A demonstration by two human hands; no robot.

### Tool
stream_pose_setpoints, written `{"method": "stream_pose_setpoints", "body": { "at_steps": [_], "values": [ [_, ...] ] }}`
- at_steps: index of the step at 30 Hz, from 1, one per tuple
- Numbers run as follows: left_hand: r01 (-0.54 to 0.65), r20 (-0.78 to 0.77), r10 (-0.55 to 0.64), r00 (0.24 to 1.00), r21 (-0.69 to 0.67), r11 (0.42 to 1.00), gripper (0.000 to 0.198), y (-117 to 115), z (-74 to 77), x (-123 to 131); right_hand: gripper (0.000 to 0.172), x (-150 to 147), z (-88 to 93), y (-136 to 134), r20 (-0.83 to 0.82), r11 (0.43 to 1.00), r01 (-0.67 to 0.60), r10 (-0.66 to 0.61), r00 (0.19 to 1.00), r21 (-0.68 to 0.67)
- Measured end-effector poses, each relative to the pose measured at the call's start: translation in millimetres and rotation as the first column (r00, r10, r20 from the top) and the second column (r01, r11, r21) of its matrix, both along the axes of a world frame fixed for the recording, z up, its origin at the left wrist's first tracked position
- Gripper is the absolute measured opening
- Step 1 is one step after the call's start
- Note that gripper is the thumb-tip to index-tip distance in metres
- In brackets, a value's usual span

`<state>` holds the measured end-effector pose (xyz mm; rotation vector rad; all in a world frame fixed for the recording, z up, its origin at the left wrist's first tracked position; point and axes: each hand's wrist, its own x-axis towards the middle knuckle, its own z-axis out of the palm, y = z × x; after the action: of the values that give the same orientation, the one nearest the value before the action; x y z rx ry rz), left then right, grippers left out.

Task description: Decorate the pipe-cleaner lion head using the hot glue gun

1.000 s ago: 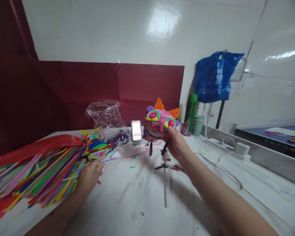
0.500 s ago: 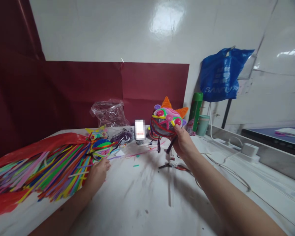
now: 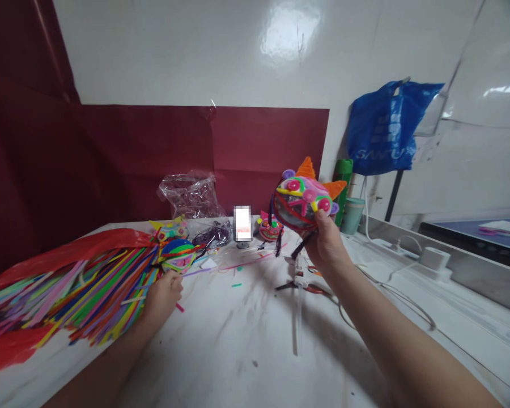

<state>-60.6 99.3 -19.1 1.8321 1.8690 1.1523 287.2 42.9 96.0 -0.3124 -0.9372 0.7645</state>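
My right hand (image 3: 327,249) is closed round a colourful craft ball (image 3: 304,198) with orange ears, pink round eyes and dangling black strands, held up above the white table (image 3: 246,340). My left hand (image 3: 161,294) rests on the table at the edge of a big fan of bright pipe cleaners (image 3: 76,289), fingers curled over a few of them. Just beyond that hand lies a striped ball (image 3: 177,255) in green, blue and pink.
A smaller pink craft piece (image 3: 271,229), a clear plastic bag (image 3: 189,195) and a small phone on a stand (image 3: 242,224) stand at the back. A glue gun and pliers (image 3: 300,277) lie mid-table. Green bottle, cup (image 3: 352,215), cables and charger (image 3: 431,258) at right.
My right hand has lifted the craft ball up and to the right, tilting it. My left hand has drawn back slightly onto the pipe cleaners.
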Motion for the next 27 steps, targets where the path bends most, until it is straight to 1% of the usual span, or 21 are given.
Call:
{"method": "stream_pose_setpoints", "body": {
  "at_steps": [3, 6, 11, 13, 16, 17, 19, 23, 25, 27],
  "values": [
    [-0.006, 0.061, 0.007, 0.998, -0.003, 1.0, 0.016, -0.7, 0.6, 2.4, 0.042, 11.0, 9.8, -4.6, -0.072, 0.996, 0.075, -0.071, 0.995, 0.048],
    [-0.046, 0.096, 0.045, 0.994, 0.003, 0.999, 0.019, -4.7, 6.4, 4.2, 0.045, 24.9, 18.6, -8.0, -0.132, 0.984, 0.161, -0.151, 0.98, 0.072],
    [-0.108, 0.072, 0.105, 0.992, 0.042, 0.993, 0.025, -6.4, 15.1, -1.7, 0.043, 44.9, 30.8, -14.1, -0.24, 0.955, 0.282, -0.254, 0.937, 0.092],
    [-0.134, 0.059, 0.129, 0.99, 0.076, 0.988, 0.023, -4.8, 16.4, -4.7, 0.043, 50.6, 34.9, -17.3, -0.268, 0.947, 0.305, -0.269, 0.925, 0.102],
    [-0.162, 0.062, 0.156, 0.986, 0.11, 0.981, 0.02, -2.5, 16.4, -6.4, 0.048, 55.9, 39.1, -21.0, -0.283, 0.951, 0.269, -0.218, 0.934, 0.154],
    [-0.161, 0.068, 0.154, 0.986, 0.112, 0.981, 0.019, -2.2, 16.0, -6.1, 0.05, 56.6, 39.7, -21.7, -0.278, 0.952, 0.254, -0.201, 0.939, 0.169],
    [-0.142, 0.079, 0.133, 0.988, 0.109, 0.984, 0.02, -1.9, 14.6, -4.6, 0.051, 56.0, 39.5, -22.2, -0.264, 0.952, 0.258, -0.21, 0.942, 0.164],
    [-0.052, 0.121, 0.037, 0.992, 0.126, 0.991, 0.026, -1.1, 10.6, -2.1, 0.047, 48.9, 36.2, -21.1, -0.234, 0.949, 0.289, -0.254, 0.939, 0.13],
    [0.002, 0.166, -0.019, 0.986, 0.104, 0.995, 0.029, -0.3, 8.6, -2.2, 0.045, 44.2, 34.5, -20.1, -0.221, 0.955, 0.27, -0.239, 0.946, 0.123],
    [0.03, 0.214, -0.042, 0.976, 0.062, 0.998, 0.029, 0.4, 7.3, -3.0, 0.043, 40.0, 33.0, -19.2, -0.204, 0.963, 0.239, -0.211, 0.956, 0.127]
  ]
}}
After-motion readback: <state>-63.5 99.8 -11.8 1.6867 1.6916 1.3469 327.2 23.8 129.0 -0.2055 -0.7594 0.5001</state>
